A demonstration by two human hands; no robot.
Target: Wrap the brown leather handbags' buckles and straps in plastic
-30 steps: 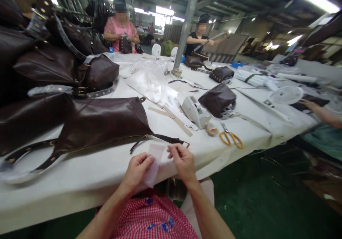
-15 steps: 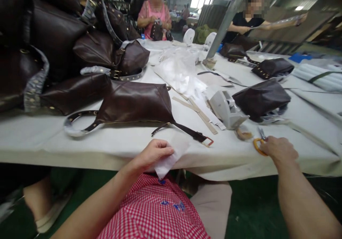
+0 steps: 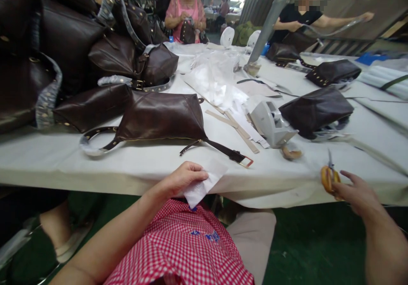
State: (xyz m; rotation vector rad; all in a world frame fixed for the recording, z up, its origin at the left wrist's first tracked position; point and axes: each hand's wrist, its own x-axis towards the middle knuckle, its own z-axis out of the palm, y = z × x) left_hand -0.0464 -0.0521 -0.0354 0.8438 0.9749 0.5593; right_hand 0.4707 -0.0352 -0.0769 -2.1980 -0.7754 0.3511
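My left hand (image 3: 188, 176) pinches a thin white sheet (image 3: 204, 187) at the table's front edge, above my lap. My right hand (image 3: 353, 189) is at the table's right front edge, its fingers on the handles of yellow-handled scissors (image 3: 330, 178). The blades point up and away from me, and one finger stands off the handles. Before my left hand lies a dark brown leather bag (image 3: 162, 117) on its side. Its buckled strap (image 3: 228, 150) stretches right, and a plastic-wrapped strap (image 3: 92, 146) curls at its left end.
Dark bags (image 3: 70, 42) are heaped at the left. A grey tape dispenser (image 3: 269, 123) stands beside a tape roll (image 3: 290, 152), beige strips (image 3: 240, 132) and another bag (image 3: 318, 110). Clear plastic (image 3: 216, 76) lies mid-table near a slanted post (image 3: 270, 21). Two people work across the table.
My right hand has moved right with the scissors, whose blades have turned more upright. My left hand still holds the white sheet in nearly the same spot. The view has shifted slightly.
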